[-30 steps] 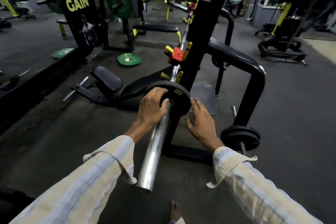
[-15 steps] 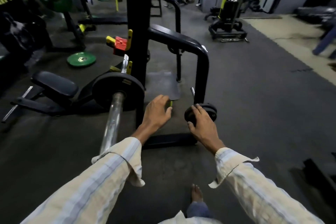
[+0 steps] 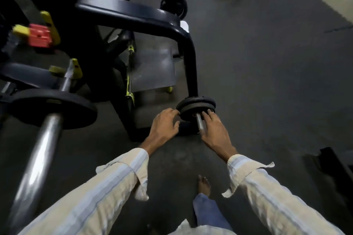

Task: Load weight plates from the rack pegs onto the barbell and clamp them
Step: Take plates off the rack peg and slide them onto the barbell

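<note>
Both grips are spread apart, left hand (image 3: 165, 122) and right hand (image 3: 214, 127) flanking the small black round iron plates (image 3: 195, 106) on the short steel rack peg (image 3: 199, 121). Neither has closed yet. Pulling the stack unevenly could bind it or drop it toward the bare foot (image 3: 204, 185) below.

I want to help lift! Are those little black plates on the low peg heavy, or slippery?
Probably heavy for their size: the small plates look like solid metal, and both hands reach for them. Likely not slippery; the rims look matte. Freed, one could roll.

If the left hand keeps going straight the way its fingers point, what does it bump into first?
Probably the small black weight plates stacked on the low rack peg. The left hand points at their near left edge, and its fingertips look almost touching already, though depth is hard to judge.
</note>
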